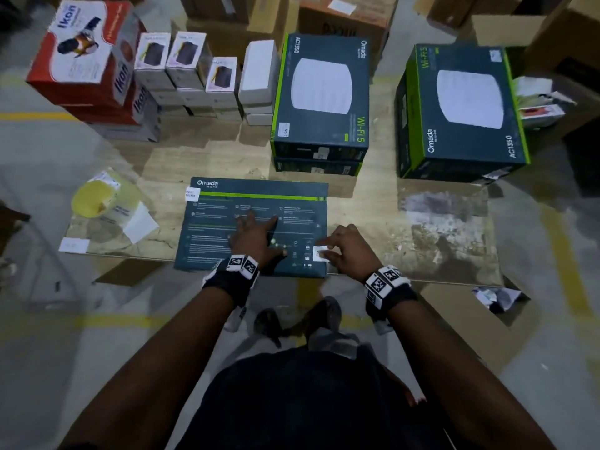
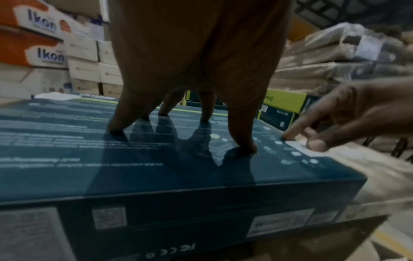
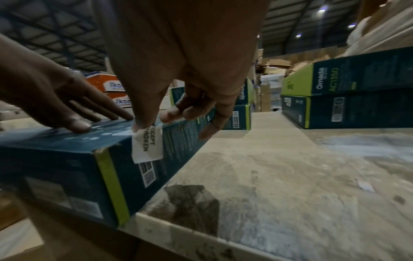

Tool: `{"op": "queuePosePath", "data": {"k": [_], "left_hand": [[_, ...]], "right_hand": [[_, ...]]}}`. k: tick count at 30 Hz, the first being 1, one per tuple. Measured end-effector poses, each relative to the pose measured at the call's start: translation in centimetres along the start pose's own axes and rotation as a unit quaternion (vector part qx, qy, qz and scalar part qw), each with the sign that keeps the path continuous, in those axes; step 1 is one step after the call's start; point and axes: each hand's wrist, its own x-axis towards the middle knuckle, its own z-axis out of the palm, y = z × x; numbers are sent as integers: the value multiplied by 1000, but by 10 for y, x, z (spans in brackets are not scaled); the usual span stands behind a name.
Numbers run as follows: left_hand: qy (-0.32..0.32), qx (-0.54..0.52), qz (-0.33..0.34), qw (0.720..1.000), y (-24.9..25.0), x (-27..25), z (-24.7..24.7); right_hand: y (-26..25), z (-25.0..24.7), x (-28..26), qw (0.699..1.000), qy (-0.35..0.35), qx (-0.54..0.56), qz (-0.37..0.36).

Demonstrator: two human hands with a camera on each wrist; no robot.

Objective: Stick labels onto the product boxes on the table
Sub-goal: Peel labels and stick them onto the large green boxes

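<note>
A dark teal Omada box [image 1: 256,203] lies flat at the table's front edge. My left hand [image 1: 256,228] rests on its top with fingers spread and straight, fingertips [image 2: 245,148] down on the lid. My right hand [image 1: 328,248] is at the box's near right edge, thumb and index finger pressing a white label [image 1: 319,253] onto it. In the right wrist view the label [image 3: 147,146] folds over the edge and down the side wall, printed "ACCEPT BROKEN", with the thumb [image 3: 138,123] on its top part. Another white label [image 1: 191,193] sits on the box's far left corner.
A yellow label roll [image 1: 97,199] with loose white backing lies at the table's left. Two stacks of Omada boxes [image 1: 321,102] [image 1: 461,115] stand behind, with red Ikon boxes [image 1: 84,56] and small white boxes [image 1: 188,69] at the far left. The bare, stained tabletop [image 1: 438,228] lies right of the box.
</note>
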Motion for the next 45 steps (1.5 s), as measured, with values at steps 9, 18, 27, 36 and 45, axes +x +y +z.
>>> {"op": "queuePosePath", "data": {"k": [9, 18, 27, 36, 45], "left_hand": [[2, 15, -14, 1000, -1, 5, 4], [-14, 39, 3, 999, 0, 4, 4], [-16, 37, -7, 999, 2, 2, 4], [-17, 28, -8, 999, 2, 0, 4], [-15, 26, -12, 999, 4, -2, 2]], "right_hand": [[6, -9, 14, 997, -31, 3, -73], [12, -15, 23, 996, -28, 17, -89], [10, -2, 21, 995, -47, -16, -89], [12, -5, 25, 992, -42, -17, -118], [17, -14, 21, 982, -46, -46, -179]]}}
